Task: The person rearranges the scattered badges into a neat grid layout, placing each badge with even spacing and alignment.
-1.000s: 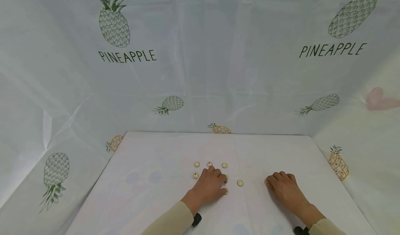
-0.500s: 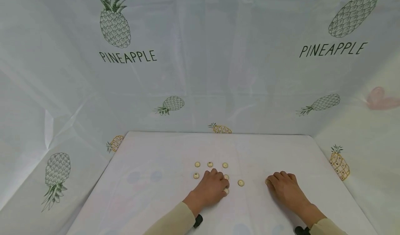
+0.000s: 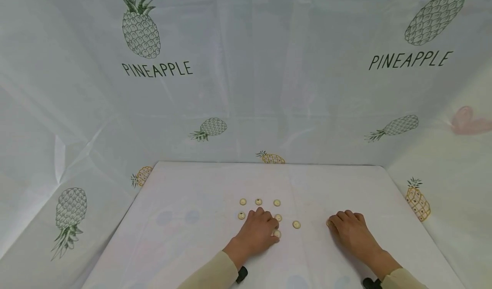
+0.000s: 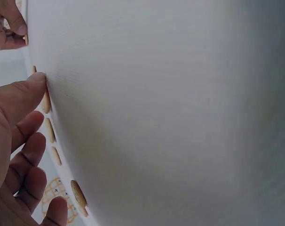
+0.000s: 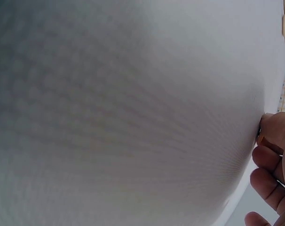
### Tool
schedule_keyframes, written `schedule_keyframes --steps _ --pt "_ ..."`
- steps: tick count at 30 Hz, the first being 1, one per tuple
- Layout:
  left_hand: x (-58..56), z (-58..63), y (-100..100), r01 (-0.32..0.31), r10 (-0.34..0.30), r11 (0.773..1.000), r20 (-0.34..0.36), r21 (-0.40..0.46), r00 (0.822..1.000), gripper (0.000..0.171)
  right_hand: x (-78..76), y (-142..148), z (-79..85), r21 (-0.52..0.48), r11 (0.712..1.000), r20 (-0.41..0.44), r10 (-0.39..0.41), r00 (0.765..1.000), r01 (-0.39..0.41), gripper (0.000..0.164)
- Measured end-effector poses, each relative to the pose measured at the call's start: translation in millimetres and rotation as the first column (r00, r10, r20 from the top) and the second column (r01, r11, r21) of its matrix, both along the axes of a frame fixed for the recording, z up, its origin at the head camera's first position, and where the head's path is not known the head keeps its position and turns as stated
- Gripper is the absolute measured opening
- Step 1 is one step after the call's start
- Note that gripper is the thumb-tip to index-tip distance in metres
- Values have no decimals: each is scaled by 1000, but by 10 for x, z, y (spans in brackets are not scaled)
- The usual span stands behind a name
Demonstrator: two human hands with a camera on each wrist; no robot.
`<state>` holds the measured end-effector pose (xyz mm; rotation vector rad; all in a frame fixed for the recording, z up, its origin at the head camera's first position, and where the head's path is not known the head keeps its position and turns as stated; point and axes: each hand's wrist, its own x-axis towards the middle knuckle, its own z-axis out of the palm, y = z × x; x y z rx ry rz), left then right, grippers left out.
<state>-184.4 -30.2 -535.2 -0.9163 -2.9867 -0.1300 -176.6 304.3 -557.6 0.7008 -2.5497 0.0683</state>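
My left hand (image 3: 256, 231) is low over the white tabletop. Its thumb and index finger hold a small round tan disc (image 3: 277, 234), which looks like a button, by opposite edges. In the left wrist view the thumb (image 4: 27, 92) is at the rim of this disc (image 4: 47, 102), and the other fingers curl loosely. Just beyond the index finger lies another disc (image 3: 278, 217). Further right, my right hand (image 3: 353, 233) pinches a disc (image 3: 328, 223), mostly hidden by the thumb. Between the hands a single disc (image 3: 296, 224) lies flat.
Beyond my left hand, three discs form a row, with a left disc (image 3: 243, 202), a middle disc (image 3: 259, 202) and a right disc (image 3: 277, 202). One more disc (image 3: 241, 215) lies left of the hand. Pineapple-print cloth (image 3: 250, 88) walls the table's (image 3: 184, 186) back and sides.
My left hand has drawn back slightly towards me, uncovering more of the nearby discs. The disc at its thumb has shifted slightly left. My right hand stays in place.
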Motion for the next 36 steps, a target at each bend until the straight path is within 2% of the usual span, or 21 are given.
schedule_keyframes --steps 9,16,19,24,28,30,36 --pt "18 -2 -6 44 -45 999 -59 -18 997 26 2 -1 18 6 1000 23 -20 1000 20 25" --pt "29 5 13 86 -96 994 -138 -74 986 22 8 -9 38 -1 1000 19 -11 1000 12 26" --pt "33 12 21 102 -120 990 -199 -97 973 22 9 -10 36 1 1000 16 -8 1000 8 27" --pt "26 -3 36 120 -157 984 -320 -131 934 27 16 -9 31 4 1000 19 -11 1000 11 27" --pt "25 -12 40 121 -165 983 -369 -139 915 29 18 -8 26 9 1000 21 -15 1000 14 27" --pt "27 -9 36 120 -165 983 -374 -139 913 29 16 -4 21 11 1000 22 -15 1000 15 27" --pt "29 -9 -34 108 -147 986 -342 -129 928 28 14 -1 19 2 1000 21 -11 1000 11 27"
